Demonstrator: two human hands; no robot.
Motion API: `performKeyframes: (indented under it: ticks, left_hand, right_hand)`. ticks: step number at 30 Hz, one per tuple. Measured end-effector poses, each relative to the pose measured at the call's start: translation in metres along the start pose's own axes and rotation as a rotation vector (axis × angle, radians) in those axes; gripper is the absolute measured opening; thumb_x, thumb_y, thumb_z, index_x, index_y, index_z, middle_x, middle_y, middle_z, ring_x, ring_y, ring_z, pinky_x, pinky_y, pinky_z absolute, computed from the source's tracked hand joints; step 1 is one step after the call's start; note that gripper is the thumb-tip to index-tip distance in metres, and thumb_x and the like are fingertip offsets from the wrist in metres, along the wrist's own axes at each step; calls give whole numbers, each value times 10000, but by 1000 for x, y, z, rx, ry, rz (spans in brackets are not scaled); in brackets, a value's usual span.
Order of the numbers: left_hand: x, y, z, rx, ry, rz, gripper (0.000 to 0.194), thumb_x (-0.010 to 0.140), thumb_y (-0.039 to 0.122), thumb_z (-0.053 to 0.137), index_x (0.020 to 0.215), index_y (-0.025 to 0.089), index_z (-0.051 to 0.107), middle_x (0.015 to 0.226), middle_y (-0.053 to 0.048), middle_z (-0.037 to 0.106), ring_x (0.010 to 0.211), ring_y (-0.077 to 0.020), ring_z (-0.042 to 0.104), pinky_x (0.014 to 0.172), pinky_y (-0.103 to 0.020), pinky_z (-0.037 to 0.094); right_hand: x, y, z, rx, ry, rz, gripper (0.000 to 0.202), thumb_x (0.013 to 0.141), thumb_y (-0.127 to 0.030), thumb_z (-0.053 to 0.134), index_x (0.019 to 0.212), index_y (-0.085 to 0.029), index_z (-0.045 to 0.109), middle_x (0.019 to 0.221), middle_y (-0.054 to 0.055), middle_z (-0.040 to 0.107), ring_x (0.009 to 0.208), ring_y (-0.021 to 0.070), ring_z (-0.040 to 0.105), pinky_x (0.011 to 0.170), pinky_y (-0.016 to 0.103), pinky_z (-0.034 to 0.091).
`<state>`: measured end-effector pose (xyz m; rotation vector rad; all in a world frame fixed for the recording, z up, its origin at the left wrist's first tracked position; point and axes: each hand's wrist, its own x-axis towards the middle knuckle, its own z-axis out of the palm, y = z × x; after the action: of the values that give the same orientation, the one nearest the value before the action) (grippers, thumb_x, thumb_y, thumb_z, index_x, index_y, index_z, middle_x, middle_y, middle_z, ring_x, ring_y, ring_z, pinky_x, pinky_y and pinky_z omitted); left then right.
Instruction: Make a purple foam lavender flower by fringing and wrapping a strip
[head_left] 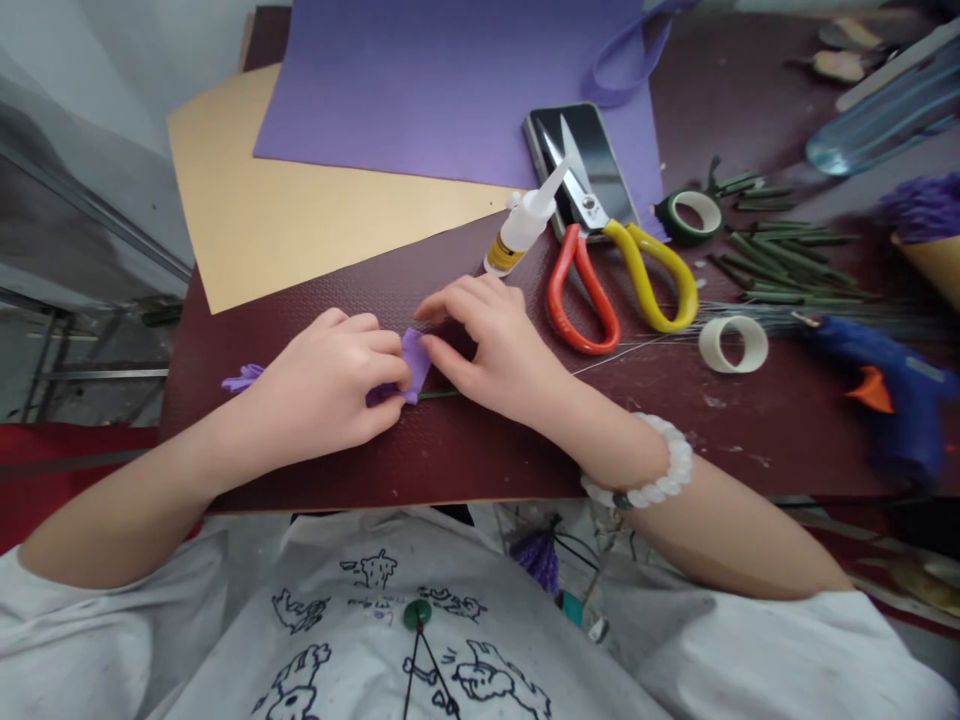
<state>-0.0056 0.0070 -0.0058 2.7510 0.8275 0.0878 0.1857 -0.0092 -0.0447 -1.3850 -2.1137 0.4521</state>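
Note:
My left hand (334, 375) is closed around a purple paper flower piece, most of it covered by the fingers. Its frilly purple end (242, 379) sticks out on the left, and a flat purple paper strip (415, 366) shows past the fingertips. A thin green stem (439, 394) runs from the strip toward the right, under my right hand (491, 345). That hand is curved with thumb and forefinger apart, the thumb tip at the strip's edge. Just beyond it stand a small glue bottle (520, 234) and scissors (589, 210) with red and yellow handles.
The scissor blades lie over a phone (615, 170). Purple (450, 90) and tan sheets (300, 220) cover the back. To the right are green tape (691, 215), cut green stems (787, 255), a pale tape roll (733, 345), thin wires and a blue glue gun (892, 380).

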Motion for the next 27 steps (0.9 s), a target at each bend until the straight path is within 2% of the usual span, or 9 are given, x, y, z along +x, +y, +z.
performKeyframes:
  ticks: [5,7,11,19,23,27]
  left_hand:
    - [0,4,1,-54,-12,-112,173,818,219,533,787,202,703,785,-16,658,769,-174,536,704,-331,351]
    - [1,4,0,-68,-23,-141,177,809,217,537,796,211,713,781,-16,656,777,-177,538,703,-330,352]
    - [4,3,-2,-101,-50,-177,179,800,216,535,752,205,707,781,-20,656,778,-174,540,699,-323,358]
    - [7,1,-2,-146,-65,-202,176,793,204,539,734,204,704,782,-15,659,775,-174,538,695,-315,375]
    - [8,-1,0,-153,-66,-207,182,799,220,535,687,192,676,774,-20,656,774,-175,544,693,-310,380]
    - [5,-4,2,-139,-53,-155,141,798,224,528,755,194,659,788,-17,654,815,-189,565,726,-321,389]
  right_hand:
    - [-12,-8,-7,-28,-178,-266,49,776,-171,551,742,-190,582,741,16,634,764,175,502,744,352,333]
    - [-16,-10,-6,-103,-147,-307,49,777,-181,563,750,-186,604,748,28,653,764,186,495,737,360,337]
    - [-21,-13,-3,-242,-51,-356,172,882,-225,495,824,-187,652,791,43,680,793,197,489,745,370,341]
    - [-26,-22,-3,-449,7,-520,283,929,-169,436,753,-178,658,727,49,630,802,193,472,736,360,346]
    - [-26,-23,0,-495,20,-547,271,911,-125,450,730,-160,649,671,51,592,734,188,440,651,348,323]
    - [-19,-17,1,-308,-111,-421,237,907,-171,450,783,-158,652,747,68,633,745,191,437,661,342,353]
